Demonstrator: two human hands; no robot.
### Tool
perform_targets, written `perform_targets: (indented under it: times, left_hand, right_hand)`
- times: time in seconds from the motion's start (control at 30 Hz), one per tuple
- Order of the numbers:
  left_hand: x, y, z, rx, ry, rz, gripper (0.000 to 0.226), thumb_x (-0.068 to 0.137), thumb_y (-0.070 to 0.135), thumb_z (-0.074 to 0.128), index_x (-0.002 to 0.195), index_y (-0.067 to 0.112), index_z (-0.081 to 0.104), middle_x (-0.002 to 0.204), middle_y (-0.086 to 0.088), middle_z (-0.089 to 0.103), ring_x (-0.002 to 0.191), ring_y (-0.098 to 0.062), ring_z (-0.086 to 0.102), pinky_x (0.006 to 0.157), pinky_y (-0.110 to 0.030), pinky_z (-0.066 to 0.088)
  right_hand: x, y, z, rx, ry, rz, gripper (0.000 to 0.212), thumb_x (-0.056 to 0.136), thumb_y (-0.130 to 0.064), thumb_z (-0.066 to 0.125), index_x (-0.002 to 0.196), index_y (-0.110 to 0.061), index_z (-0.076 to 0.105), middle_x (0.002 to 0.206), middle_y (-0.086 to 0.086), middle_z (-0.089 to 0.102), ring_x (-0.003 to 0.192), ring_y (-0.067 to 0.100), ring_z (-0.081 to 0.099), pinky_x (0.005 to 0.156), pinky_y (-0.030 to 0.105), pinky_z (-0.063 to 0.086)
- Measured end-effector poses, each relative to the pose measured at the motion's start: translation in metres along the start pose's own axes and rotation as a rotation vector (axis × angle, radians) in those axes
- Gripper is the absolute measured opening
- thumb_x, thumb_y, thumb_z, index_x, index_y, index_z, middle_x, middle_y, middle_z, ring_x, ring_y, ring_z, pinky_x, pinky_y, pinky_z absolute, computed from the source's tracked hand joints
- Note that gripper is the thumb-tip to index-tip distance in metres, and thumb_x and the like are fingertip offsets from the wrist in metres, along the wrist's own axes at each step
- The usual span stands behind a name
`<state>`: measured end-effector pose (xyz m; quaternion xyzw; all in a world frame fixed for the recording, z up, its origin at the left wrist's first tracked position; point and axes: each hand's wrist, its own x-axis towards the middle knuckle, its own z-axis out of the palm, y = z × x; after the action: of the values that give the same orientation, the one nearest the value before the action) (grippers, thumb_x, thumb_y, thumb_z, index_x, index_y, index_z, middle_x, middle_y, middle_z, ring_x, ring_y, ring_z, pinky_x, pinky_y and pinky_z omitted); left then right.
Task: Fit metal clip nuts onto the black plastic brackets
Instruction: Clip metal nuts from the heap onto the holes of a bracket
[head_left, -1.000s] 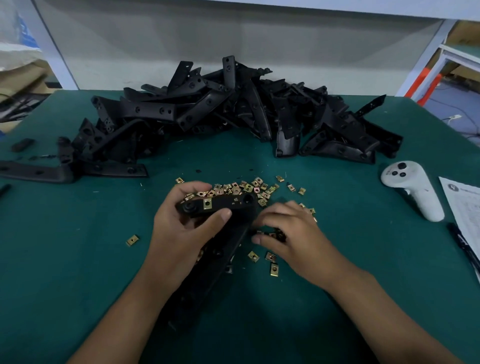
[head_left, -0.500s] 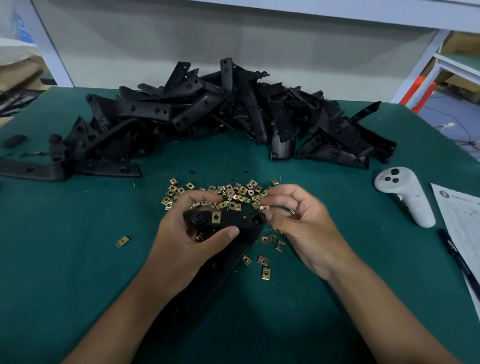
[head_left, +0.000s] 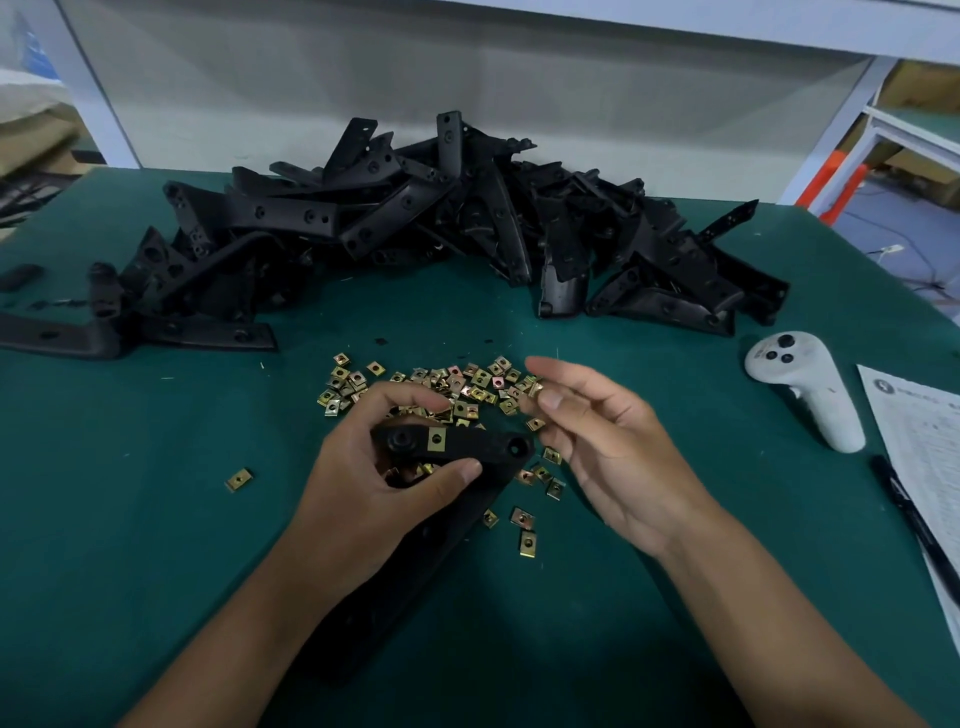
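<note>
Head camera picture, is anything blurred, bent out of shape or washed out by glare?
Head view: the right hand has soft, smeared fingertips, likely motion blur; the left hand and the black plastic bracket it holds look sharper. Wide-angle bending shows in the curved green table edge and leaning white frame posts. Lighting is even and dim, with no strong glare.
</note>
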<state>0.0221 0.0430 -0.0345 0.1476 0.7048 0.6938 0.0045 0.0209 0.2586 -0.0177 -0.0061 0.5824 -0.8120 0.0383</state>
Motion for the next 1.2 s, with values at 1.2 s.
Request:
perform_targets:
  times: [1.2]
  left_hand:
    - [-0.0024, -0.0038, 0.0020, 0.139, -0.003, 0.028, 0.034, 0.069, 0.051, 0.081, 0.097, 0.042, 0.066, 0.093, 0.012, 0.075, 0.085, -0.011, 0.073, 0.077, -0.033, 0.061]
  right_hand:
    - [-0.0069, 0.0062, 0.0014, -0.568, -0.133, -0.136, 0.021, 0.090, -0.047, 0.058, 0.086, -0.032, 0.071, 0.095, -0.003, 0.073, 0.089, 0.020, 0.064, 0.080, 0.021, 0.049]
